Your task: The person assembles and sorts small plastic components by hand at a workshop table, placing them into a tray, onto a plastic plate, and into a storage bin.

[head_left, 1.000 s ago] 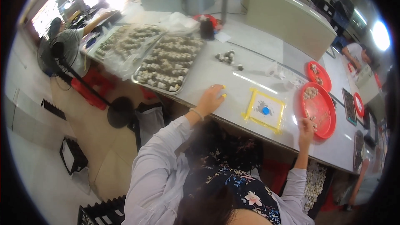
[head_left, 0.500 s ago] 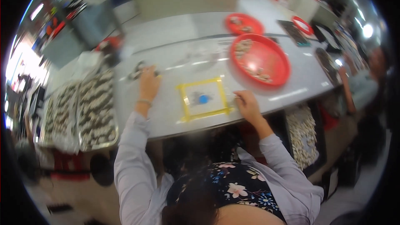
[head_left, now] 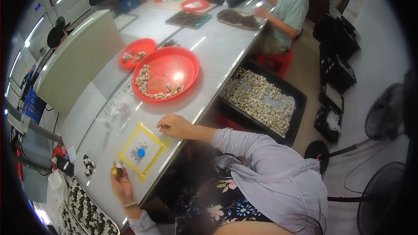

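My left hand [head_left: 120, 183] is palm up at the near left of a yellow-taped square [head_left: 153, 160]. Its fingertips hold a small black-and-white piece [head_left: 119, 169], with a bit of yellow beside it. In the middle of the square sits a round blue cap-like thing [head_left: 140, 152] on a greyish smudged patch. My right hand [head_left: 175, 126] is by the square's right corner, with thumb and fingers pinched together. Whatever lies between those fingertips is too small to name. A few loose black-and-white pieces [head_left: 88, 165] lie on the white table left of the square.
A large red round tray [head_left: 191, 67] and a smaller one [head_left: 150, 45] hold small pieces beyond the square. Metal trays of dark-and-white pieces [head_left: 114, 224] stand at near left. A black crate [head_left: 298, 124] of pale pieces sits right of the table. Another person [head_left: 296, 13] works at far right.
My view has turned to the right. My left hand has come away from the loose pieces toward the taped square, now holding one. The right hand stays pinched by the square.
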A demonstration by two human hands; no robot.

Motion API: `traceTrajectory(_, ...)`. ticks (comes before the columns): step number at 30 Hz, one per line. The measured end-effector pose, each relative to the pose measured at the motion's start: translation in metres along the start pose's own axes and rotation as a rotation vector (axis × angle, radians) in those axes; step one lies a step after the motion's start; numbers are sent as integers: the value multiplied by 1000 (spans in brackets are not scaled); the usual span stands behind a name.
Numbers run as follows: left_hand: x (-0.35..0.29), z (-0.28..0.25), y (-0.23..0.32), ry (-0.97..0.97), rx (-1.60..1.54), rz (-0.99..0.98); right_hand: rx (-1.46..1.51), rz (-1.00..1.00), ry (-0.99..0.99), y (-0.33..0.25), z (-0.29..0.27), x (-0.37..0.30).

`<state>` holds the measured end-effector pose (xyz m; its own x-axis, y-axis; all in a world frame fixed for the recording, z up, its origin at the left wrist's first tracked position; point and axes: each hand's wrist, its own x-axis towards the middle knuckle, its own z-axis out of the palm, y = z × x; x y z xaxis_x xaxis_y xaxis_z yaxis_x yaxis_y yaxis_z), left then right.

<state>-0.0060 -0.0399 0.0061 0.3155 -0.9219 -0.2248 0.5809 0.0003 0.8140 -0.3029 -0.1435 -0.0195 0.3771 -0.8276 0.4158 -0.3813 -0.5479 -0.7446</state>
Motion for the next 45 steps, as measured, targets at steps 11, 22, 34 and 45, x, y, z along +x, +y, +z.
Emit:
traceTrajectory(11,-35,0,-51,-113,-70,89,-188,-135,94,9,-9,2)
traceTrajectory(22,-39,8,-53,-80,-166,61,-207,-220,-153,4,-24,7)
traceTrajectory(34,-37,8,-50,-112,-313,47,131,56,-277,-50,7,28)
traceTrajectory(45,-39,10,-51,-84,-341,65,-129,-388,-491,-69,48,61)
